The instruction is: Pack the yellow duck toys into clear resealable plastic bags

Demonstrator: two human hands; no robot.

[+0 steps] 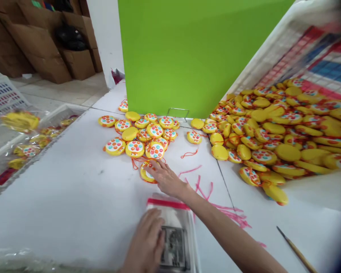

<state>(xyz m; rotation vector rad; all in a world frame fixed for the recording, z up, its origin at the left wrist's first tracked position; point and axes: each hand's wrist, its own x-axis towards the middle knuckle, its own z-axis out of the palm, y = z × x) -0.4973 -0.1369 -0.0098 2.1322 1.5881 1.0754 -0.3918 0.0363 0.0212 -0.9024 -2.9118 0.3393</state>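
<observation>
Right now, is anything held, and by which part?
Unclear: right hand touches a yellow round toy at its right side; left hand overlaps a clear plastic bag.

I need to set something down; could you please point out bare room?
The table is bare between the bagged discs and the left hand. Yellow discs crowd its right side and the foot of the green board.

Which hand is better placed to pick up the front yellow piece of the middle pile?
Probably the right hand: its fingers are at that yellow piece. The left hand is farther back, over the clear bag with the red strip.
</observation>
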